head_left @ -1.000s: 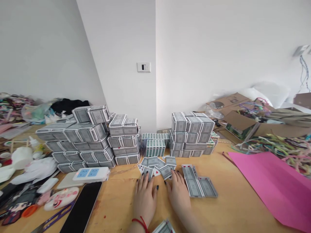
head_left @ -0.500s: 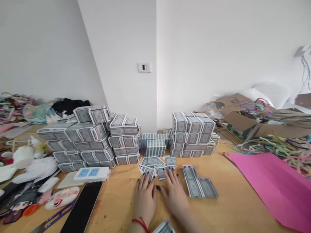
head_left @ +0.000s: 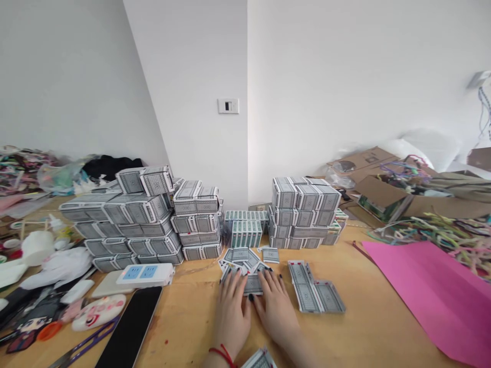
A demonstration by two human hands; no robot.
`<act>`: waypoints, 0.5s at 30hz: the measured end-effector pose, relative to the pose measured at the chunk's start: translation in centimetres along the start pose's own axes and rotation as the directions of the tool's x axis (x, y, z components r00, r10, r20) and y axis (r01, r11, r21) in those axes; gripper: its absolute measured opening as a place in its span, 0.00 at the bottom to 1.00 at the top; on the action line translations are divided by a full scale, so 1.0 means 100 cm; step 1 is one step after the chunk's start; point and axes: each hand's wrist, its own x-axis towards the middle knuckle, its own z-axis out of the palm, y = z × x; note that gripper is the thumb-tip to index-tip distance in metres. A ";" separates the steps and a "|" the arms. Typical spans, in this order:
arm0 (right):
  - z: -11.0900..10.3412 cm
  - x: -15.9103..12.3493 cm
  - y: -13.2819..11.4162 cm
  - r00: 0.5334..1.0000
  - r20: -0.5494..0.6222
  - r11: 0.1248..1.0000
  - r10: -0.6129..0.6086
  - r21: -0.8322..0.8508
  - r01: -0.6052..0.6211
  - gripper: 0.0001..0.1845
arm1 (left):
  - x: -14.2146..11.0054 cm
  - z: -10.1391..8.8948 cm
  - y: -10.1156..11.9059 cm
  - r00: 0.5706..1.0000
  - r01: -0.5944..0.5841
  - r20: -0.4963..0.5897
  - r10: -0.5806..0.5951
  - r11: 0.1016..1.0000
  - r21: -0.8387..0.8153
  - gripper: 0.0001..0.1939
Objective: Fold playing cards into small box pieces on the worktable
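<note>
Loose playing cards (head_left: 241, 254), mostly with grey patterned backs up, lie overlapped in a pile in the middle of the table. My left hand (head_left: 232, 314) rests flat at the pile's near left edge, fingers stretched forward over the cards. Beside it, my right hand (head_left: 276, 309) lies with spread fingers on the near right edge. Between the fingertips a face-down card (head_left: 253, 284) shows; my thumbs almost meet below it. To the right sit clear plastic card trays (head_left: 305, 287) with grey-backed cards in them. Another grey-backed card stack (head_left: 261, 359) is cut off at the bottom edge.
Stacked card decks (head_left: 138, 212) rise at left, with more decks (head_left: 303, 209) at back right and green-white boxes (head_left: 246, 233) between. A phone (head_left: 130, 327), scissors (head_left: 88, 341) and power strip (head_left: 146, 274) lie left. Pink paper (head_left: 429, 291) and cardboard boxes (head_left: 383, 199) are right.
Both hands have shifted slightly. The card between them has come nearer to me, and a face-up card shows more above my left fingertips.
</note>
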 end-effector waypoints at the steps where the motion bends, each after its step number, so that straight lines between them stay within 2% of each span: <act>1: -0.001 0.000 0.000 1.000 0.023 1.000 -0.006 0.001 0.006 0.25 | 0.000 0.000 0.001 0.998 -0.056 0.040 0.056 0.998 -0.001 0.23; 4: -0.009 0.001 -0.004 1.000 0.013 1.000 -0.001 0.010 0.001 0.21 | -0.001 -0.002 0.003 0.978 -0.157 0.137 0.155 0.988 0.004 0.23; 9: -0.015 0.000 -0.009 0.999 -0.040 0.997 0.005 0.076 -0.002 0.15 | 0.000 -0.007 0.007 0.986 -0.119 0.123 0.114 0.992 0.034 0.19; 13: -0.005 0.001 -0.003 0.998 -0.057 0.998 0.016 0.056 -0.012 0.21 | 0.001 -0.008 0.009 0.991 -0.099 0.090 0.096 0.995 0.028 0.17; 15: -0.001 0.002 0.001 1.000 -0.019 0.999 0.011 0.040 -0.011 0.24 | 0.001 -0.007 0.009 0.992 -0.103 0.074 0.101 0.994 0.027 0.17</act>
